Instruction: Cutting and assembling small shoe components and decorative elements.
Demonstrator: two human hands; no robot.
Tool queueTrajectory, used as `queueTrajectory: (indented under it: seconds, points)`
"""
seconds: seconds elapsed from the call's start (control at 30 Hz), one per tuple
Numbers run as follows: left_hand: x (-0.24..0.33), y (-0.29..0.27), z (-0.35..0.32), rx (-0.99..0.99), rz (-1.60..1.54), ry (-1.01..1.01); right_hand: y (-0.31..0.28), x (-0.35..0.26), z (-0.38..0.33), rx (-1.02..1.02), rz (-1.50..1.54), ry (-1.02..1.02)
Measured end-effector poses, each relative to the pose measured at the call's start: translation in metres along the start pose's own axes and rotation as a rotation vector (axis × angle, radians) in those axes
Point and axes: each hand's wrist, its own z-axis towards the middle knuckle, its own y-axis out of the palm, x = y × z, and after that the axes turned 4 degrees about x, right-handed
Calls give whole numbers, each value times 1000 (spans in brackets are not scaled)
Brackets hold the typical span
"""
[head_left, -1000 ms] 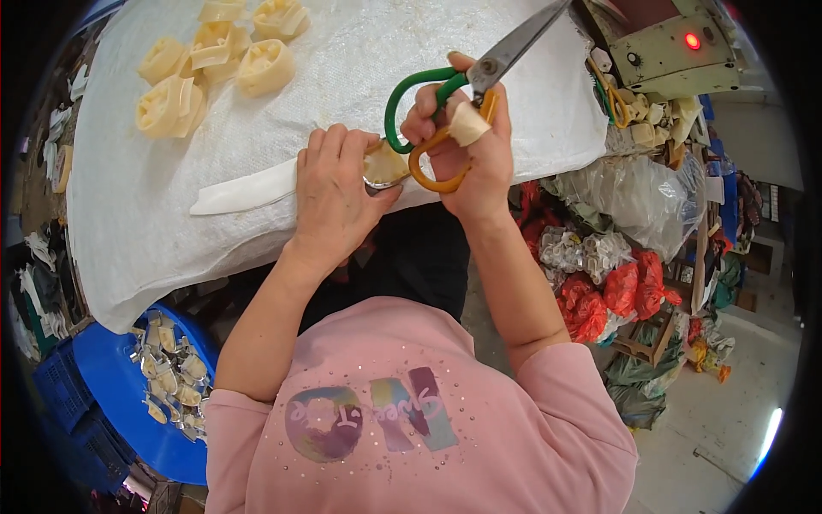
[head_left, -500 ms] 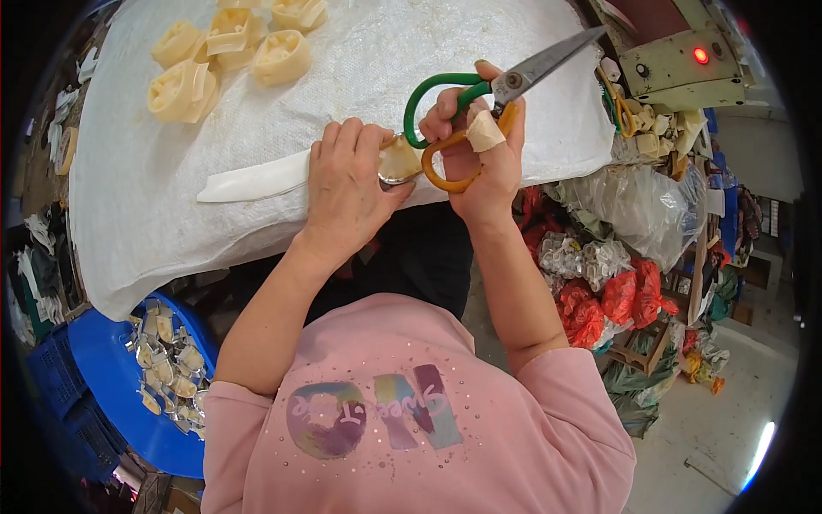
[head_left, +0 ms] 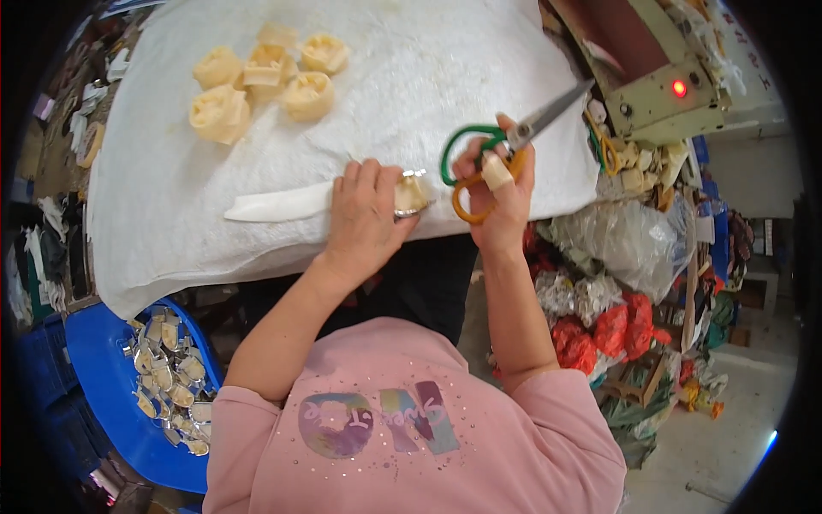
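My left hand (head_left: 366,214) lies closed over one end of a flat white strap (head_left: 278,203), which looks like a belt. Beyond its fingertips and thumb shows a silver-rimmed buckle (head_left: 413,195) with a cream face, pinched in the hand. My right hand (head_left: 505,214) grips scissors (head_left: 548,115) with one green and one orange handle loop. Their blades point up and to the right, pressed together, away from the strap. A beige wrap (head_left: 496,171) covers one finger of that hand. Just right of the buckle, a small gap separates it from the orange loop.
Several cream coiled strips (head_left: 220,113) sit at the far left of the white-covered table (head_left: 411,86). A blue basin (head_left: 98,368) at lower left holds several buckles (head_left: 175,368). On the right are a machine (head_left: 672,103) with a red light, clear plastic (head_left: 629,240) and red bags (head_left: 612,330).
The scissors' handles have moved right, off the buckle they overlapped, so more of the buckle shows. My left hand keeps its hold. The whole view has shifted a little.
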Motion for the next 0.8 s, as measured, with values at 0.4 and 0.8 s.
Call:
queueTrajectory:
  seconds: [0.4, 0.8]
  points:
    - [-7, -48, -5, 164, -176, -108, -44, -12, 28, -155, -1061, -207]
    - [-68, -152, -107, 567, 135, -537, -78, 6, 74, -180, -1475, -416]
